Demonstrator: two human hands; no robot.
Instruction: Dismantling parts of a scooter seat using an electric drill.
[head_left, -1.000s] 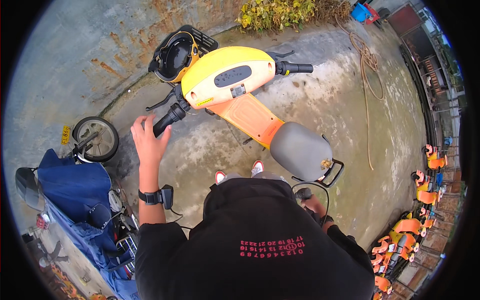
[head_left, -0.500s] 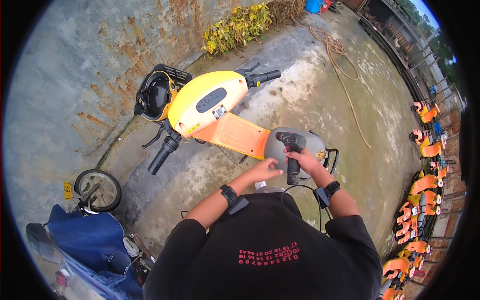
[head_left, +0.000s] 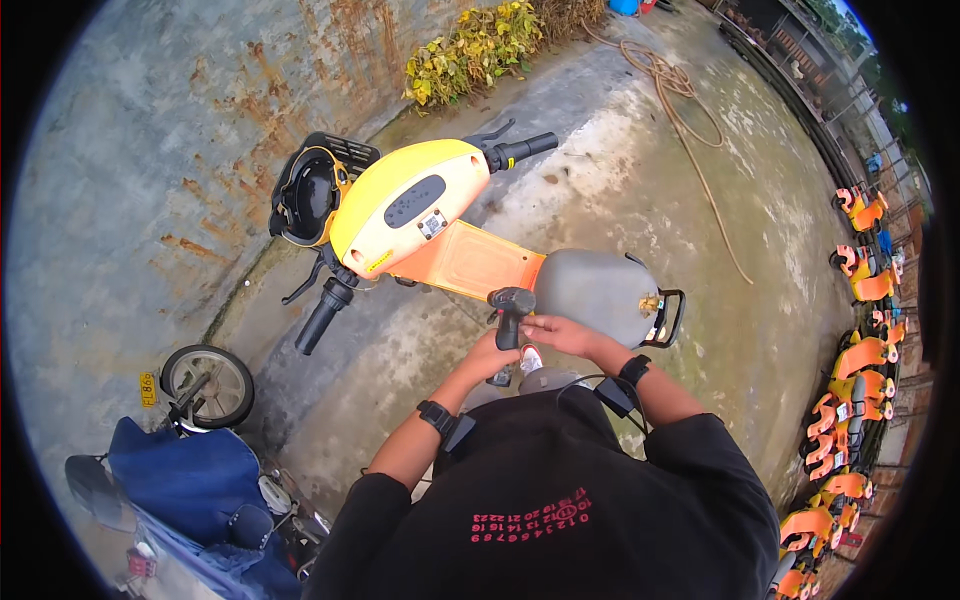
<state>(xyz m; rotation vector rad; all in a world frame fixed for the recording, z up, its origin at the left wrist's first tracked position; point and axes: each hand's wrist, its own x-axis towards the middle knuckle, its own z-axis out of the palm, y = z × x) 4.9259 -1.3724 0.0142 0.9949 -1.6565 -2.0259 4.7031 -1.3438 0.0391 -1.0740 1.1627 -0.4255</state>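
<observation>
A black cordless drill [head_left: 512,303] stands out in front of my body, close to the near edge of the scooter seat. My left hand [head_left: 484,358] is closed round its handle from the left. To the right of the drill, my right hand [head_left: 558,335] stretches its fingers toward the handle; whether they touch it I cannot tell. Just beyond both hands is the yellow and orange scooter [head_left: 410,212], with its grey seat [head_left: 592,292] at the right. A black and yellow helmet [head_left: 308,195] rests in the basket at the scooter's front.
A motorbike under a blue cover [head_left: 185,485] stands at lower left by the wall, its front wheel [head_left: 208,386] turned out. Orange scooters [head_left: 845,415] line the right side. A hose [head_left: 690,150] lies coiled on the concrete near a leafy bush [head_left: 480,50].
The drill has passed from my right hand to my left and moved leftward, off the seat. My right hand has let go and its fingers are now straightened.
</observation>
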